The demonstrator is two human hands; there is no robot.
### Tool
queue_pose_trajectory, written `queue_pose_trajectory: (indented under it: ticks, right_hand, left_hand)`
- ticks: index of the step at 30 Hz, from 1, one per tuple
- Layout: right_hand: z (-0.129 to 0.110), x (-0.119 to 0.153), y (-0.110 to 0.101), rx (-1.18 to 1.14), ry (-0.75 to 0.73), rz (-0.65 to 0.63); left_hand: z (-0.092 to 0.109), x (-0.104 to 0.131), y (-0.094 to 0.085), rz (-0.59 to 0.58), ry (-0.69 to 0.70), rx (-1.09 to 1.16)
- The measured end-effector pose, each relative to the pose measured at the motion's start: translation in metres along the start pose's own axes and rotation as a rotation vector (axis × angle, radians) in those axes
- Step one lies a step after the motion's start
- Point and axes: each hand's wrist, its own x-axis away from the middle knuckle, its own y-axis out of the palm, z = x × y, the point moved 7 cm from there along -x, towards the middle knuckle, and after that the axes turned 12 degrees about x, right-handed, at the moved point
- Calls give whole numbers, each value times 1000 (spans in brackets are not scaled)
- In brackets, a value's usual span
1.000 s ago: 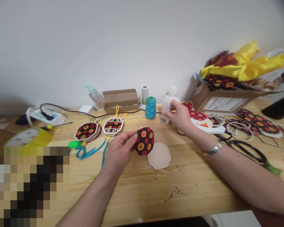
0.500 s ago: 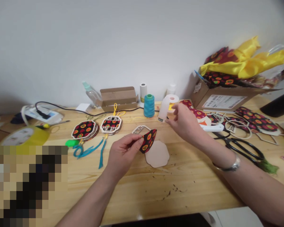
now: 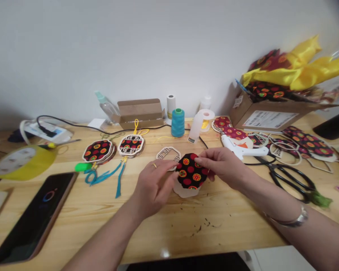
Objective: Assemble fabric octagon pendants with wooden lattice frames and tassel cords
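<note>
A black fabric piece (image 3: 188, 172) with red and orange flower prints is spread between my hands, trimmed to a rounded, notched outline. My right hand (image 3: 222, 163) pinches its upper right edge between thumb and fingers. At its left edge are the thumb and forefinger of my left hand (image 3: 158, 186), closed around the border. Under the fabric lies a pale card shape (image 3: 186, 192) of similar outline, partly covered. Just behind my left fingers, a cut-out wooden lattice frame (image 3: 168, 153) rests on the table.
A white glue gun (image 3: 244, 148) and black scissors (image 3: 292, 180) lie right. Behind stand a teal thread spool (image 3: 177, 123) and a white bottle (image 3: 196, 127). Finished tasselled ornaments (image 3: 131, 145), a phone (image 3: 35, 218) and a yellow roll (image 3: 25, 162) are left. A cardboard box (image 3: 268, 113) holds fabrics.
My right hand has come from beside the white bottle to the fabric's right edge. The fabric, folded over in my left hand before, now lies flat-on above the card shape.
</note>
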Motion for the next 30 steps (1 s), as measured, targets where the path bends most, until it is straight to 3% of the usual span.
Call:
queue_pose_trajectory:
  ticks: [6, 11, 14, 17, 21, 24, 30]
  right_hand:
    - [4, 0, -15, -32, -14, 96]
    - [13, -2, -16, -100, -30, 141]
    - [17, -2, -14, -109, -50, 144]
    - [20, -3, -11, -106, -59, 140]
    - [19, -2, -9, -124, -70, 158]
    - [17, 0, -7, -166, -71, 186]
    - [18, 0, 1, -184, -56, 133]
  left_hand:
    - [-33, 0, 0, 18, -197, -397]
    - [-34, 0, -11, 125, -207, -462]
    - [-27, -1, -17, 230, -224, -203]
    - [-35, 3, -6, 199, -491, 257]
    - [-35, 7, 14, 150, -690, 716]
    - [-35, 9, 22, 110, -789, 827]
    - [-38, 10, 19, 112, -832, 722]
